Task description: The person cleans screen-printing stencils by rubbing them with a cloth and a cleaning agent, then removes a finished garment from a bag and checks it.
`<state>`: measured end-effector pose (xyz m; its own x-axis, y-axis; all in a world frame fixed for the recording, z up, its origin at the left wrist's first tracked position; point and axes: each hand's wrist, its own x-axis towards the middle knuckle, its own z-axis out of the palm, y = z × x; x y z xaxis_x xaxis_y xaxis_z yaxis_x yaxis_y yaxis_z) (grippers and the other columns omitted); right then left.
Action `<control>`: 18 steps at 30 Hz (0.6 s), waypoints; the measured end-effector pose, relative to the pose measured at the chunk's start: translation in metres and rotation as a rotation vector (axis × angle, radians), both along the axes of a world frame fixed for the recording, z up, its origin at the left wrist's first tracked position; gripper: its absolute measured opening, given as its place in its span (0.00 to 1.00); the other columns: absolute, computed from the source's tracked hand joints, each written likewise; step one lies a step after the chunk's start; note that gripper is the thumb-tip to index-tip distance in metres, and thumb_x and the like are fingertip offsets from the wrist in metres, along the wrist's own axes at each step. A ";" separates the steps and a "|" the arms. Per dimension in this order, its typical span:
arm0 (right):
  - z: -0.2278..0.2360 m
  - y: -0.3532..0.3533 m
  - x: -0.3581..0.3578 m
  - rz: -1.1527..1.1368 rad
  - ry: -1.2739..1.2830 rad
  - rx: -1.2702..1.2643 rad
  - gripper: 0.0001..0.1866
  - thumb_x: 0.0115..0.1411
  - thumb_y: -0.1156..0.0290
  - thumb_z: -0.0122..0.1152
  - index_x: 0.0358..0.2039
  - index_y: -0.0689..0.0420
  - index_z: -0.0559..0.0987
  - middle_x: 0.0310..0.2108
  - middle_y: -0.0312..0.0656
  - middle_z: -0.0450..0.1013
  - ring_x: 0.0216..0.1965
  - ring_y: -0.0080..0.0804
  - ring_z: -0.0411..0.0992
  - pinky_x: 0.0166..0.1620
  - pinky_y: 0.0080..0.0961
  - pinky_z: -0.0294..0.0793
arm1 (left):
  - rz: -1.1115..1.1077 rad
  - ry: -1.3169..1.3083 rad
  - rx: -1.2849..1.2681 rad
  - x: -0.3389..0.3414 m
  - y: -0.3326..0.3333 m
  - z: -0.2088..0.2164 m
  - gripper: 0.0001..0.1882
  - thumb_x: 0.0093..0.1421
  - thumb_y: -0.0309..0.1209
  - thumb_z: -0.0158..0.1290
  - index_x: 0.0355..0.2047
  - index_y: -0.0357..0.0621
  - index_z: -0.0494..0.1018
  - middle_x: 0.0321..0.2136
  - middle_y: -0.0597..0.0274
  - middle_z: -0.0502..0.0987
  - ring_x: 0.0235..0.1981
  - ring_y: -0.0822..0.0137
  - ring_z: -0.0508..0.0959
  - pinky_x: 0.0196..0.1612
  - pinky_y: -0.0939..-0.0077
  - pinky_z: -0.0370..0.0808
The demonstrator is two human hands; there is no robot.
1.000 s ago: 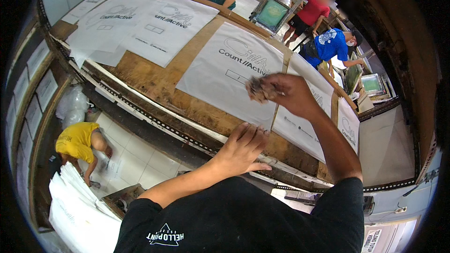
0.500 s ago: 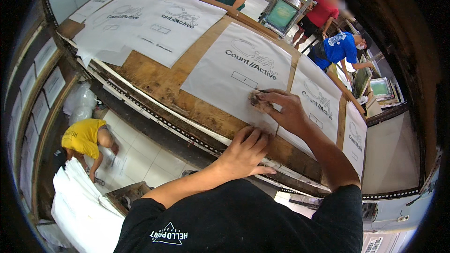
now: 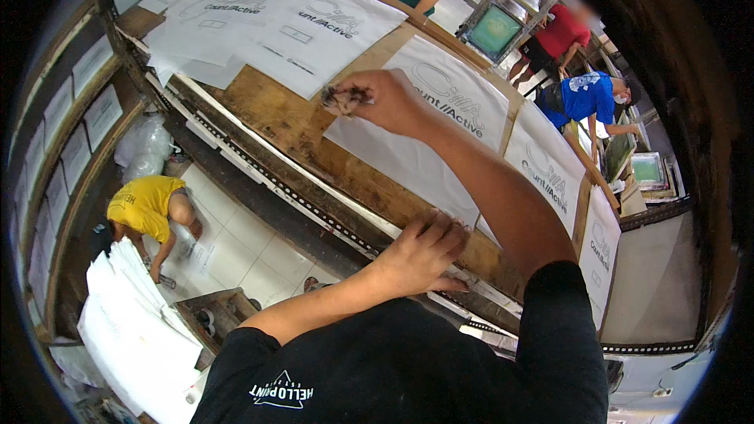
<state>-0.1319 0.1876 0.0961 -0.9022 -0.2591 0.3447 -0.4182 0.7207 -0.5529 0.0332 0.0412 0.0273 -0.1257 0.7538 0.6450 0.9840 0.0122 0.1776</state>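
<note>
My right hand pinches a crumpled, dark-stained rag at the left corner of a printed white sheet. My right forearm crosses above that sheet and hides part of its print. At the sheet's near corner, by the table's front edge, my left hand rests with bent fingers slightly apart and its thumb pointing right. Nothing shows in it. To the left lies another printed white sheet, with bare, stained wooden tabletop next to it.
More printed sheets lie along the table to the right. A perforated metal rail runs under its front edge. On the floor at left, a person in yellow crouches near a white stack. Other people and framed screens are beyond the table.
My right hand has moved left and away with the rag, from the sheet's near right part to its left corner. My left hand has stayed by the near corner. The view has shifted slightly.
</note>
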 end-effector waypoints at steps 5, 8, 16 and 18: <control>0.021 0.006 0.018 0.008 -0.223 -0.255 0.14 0.60 0.78 0.66 0.47 0.63 0.81 0.40 0.39 0.81 0.41 0.22 0.77 0.48 0.24 0.78 | 0.001 -0.020 0.018 -0.003 -0.001 0.001 0.46 0.48 0.67 0.57 0.55 0.42 0.73 0.49 0.56 0.73 0.54 0.54 0.71 0.61 0.53 0.65; 0.039 0.027 0.074 -0.047 -0.312 -0.270 0.15 0.60 0.77 0.66 0.48 0.63 0.81 0.39 0.39 0.80 0.41 0.22 0.76 0.48 0.24 0.77 | 0.009 -0.030 0.026 -0.002 0.000 0.003 0.46 0.48 0.68 0.57 0.54 0.42 0.73 0.49 0.56 0.73 0.53 0.55 0.71 0.62 0.53 0.65; 0.039 0.080 0.230 -0.358 -0.311 -0.113 0.15 0.56 0.80 0.69 0.45 0.62 0.82 0.43 0.46 0.80 0.48 0.29 0.79 0.50 0.28 0.79 | 0.024 -0.014 0.093 0.001 0.004 0.001 0.45 0.49 0.69 0.56 0.51 0.39 0.75 0.46 0.56 0.73 0.53 0.55 0.71 0.60 0.54 0.66; 0.033 0.080 0.241 -0.319 -0.235 -0.051 0.15 0.55 0.81 0.69 0.44 0.61 0.82 0.44 0.47 0.80 0.48 0.32 0.79 0.50 0.29 0.79 | 0.023 -0.015 0.094 0.000 0.003 0.002 0.45 0.49 0.69 0.57 0.50 0.39 0.76 0.45 0.56 0.74 0.53 0.55 0.71 0.60 0.54 0.67</control>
<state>0.1087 0.2681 0.1294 -0.9904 0.0594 0.1246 -0.0354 0.7631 -0.6453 0.0337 0.0446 0.0295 -0.1524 0.6870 0.7105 0.9808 0.0170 0.1940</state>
